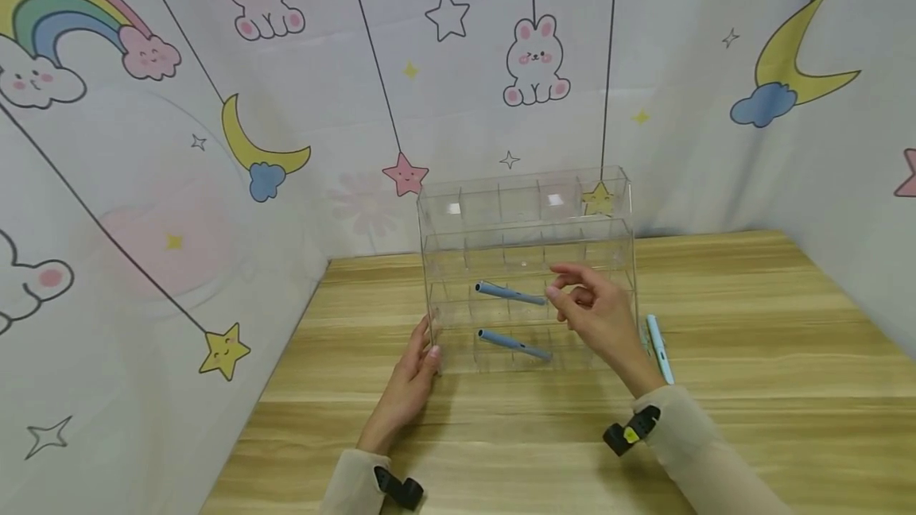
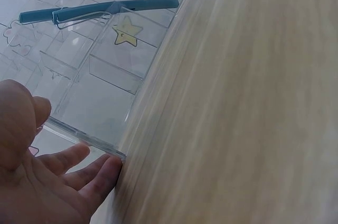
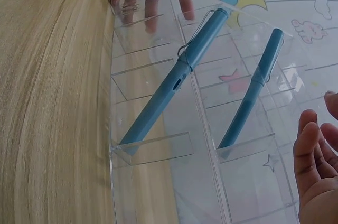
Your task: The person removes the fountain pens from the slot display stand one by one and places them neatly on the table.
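A clear acrylic organizer (image 1: 525,229) with tiers of small compartments stands upright on the table. Two blue clip pens lie slanted across its dividers: the lower pen (image 1: 514,344) in the bottom tier, the upper pen (image 1: 510,292) one tier above. My left hand (image 1: 408,384) rests against the organizer's left side, its fingertips (image 2: 115,165) touching the bottom corner. Just beyond the right end of the upper pen, my right hand (image 1: 597,316) hovers in front of the tiers. Its thumb and fingers (image 3: 306,145) are loosely bent, apart from both pens, and hold nothing.
A lighter blue pen (image 1: 660,350) lies on the wooden table (image 1: 773,324) to the right of the organizer, partly behind my right wrist. Something small beside it is mostly hidden. A white cloth printed with rabbits, moons and stars (image 1: 458,102) hangs behind the table.
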`<state>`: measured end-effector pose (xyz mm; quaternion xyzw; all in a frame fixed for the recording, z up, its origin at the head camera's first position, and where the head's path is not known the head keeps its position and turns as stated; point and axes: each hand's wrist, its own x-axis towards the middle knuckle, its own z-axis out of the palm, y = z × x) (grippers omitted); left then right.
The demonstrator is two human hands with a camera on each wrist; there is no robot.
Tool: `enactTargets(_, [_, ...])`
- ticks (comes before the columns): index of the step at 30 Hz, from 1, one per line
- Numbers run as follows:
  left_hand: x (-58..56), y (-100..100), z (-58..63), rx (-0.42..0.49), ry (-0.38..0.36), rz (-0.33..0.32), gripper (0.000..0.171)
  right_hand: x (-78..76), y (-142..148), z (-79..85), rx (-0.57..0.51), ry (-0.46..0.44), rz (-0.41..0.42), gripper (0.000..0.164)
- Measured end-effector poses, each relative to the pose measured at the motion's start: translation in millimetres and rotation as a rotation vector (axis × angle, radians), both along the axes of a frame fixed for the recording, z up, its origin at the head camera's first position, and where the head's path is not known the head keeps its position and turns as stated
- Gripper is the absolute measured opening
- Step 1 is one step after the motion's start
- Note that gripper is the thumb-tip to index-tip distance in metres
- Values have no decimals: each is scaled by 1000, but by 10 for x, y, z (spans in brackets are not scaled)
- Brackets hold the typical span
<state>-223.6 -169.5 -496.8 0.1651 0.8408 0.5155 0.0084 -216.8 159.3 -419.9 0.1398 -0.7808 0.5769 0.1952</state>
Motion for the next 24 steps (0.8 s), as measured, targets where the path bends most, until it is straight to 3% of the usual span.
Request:
enactTargets(12, [-4, -8, -4, 13, 14, 0, 59, -28, -117, 6, 5, -95, 39, 36])
enactTargets(24, [3, 5, 16, 7, 9, 1, 59, -44, -245, 20, -23, -64, 58, 39])
